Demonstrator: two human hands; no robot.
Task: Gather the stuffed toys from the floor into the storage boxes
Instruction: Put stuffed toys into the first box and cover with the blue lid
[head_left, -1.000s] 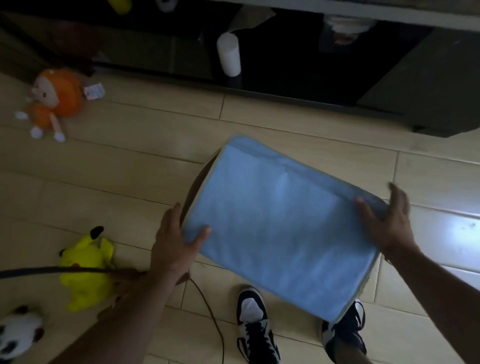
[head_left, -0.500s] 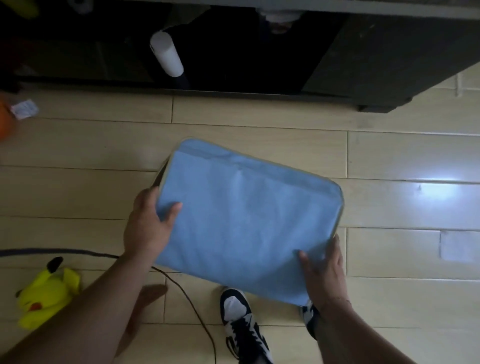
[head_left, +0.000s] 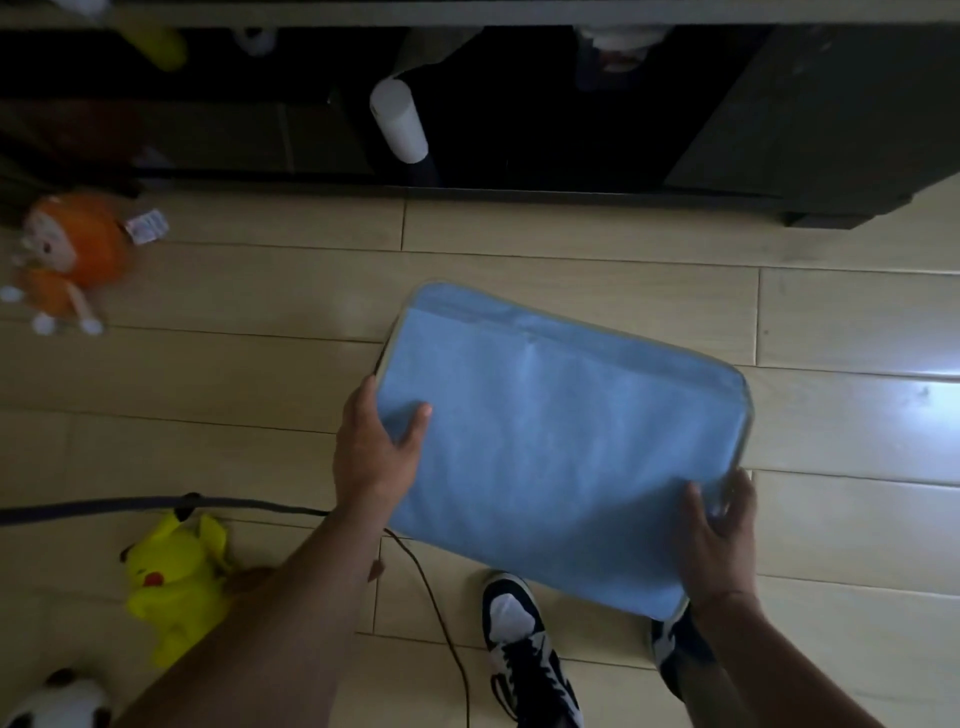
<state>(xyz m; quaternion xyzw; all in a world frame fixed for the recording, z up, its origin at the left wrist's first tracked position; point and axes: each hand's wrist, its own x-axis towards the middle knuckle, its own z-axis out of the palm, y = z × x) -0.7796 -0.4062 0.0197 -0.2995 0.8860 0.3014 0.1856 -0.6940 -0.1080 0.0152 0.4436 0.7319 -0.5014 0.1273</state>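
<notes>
I hold a flat, folded light-blue fabric storage box (head_left: 561, 441) above the wooden floor, tilted down to the right. My left hand (head_left: 376, 452) grips its left edge, thumb on top. My right hand (head_left: 719, 535) grips its lower right corner. On the floor to the left lie three stuffed toys: an orange-haired doll (head_left: 67, 260) at far left, a yellow one (head_left: 174, 577) beside my left forearm, and a black-and-white one (head_left: 57, 704) at the bottom left corner.
A dark low cabinet (head_left: 810, 114) runs along the top, with a white cylinder (head_left: 399, 124) leaning in its shadow. A dark cable (head_left: 156, 503) crosses the floor at left and a thin cord (head_left: 441, 618) runs past my sneakers (head_left: 524, 660).
The view swung back left, bringing the orange doll into sight again. The box stays held in both hands; my right hand remains at its lower right corner.
</notes>
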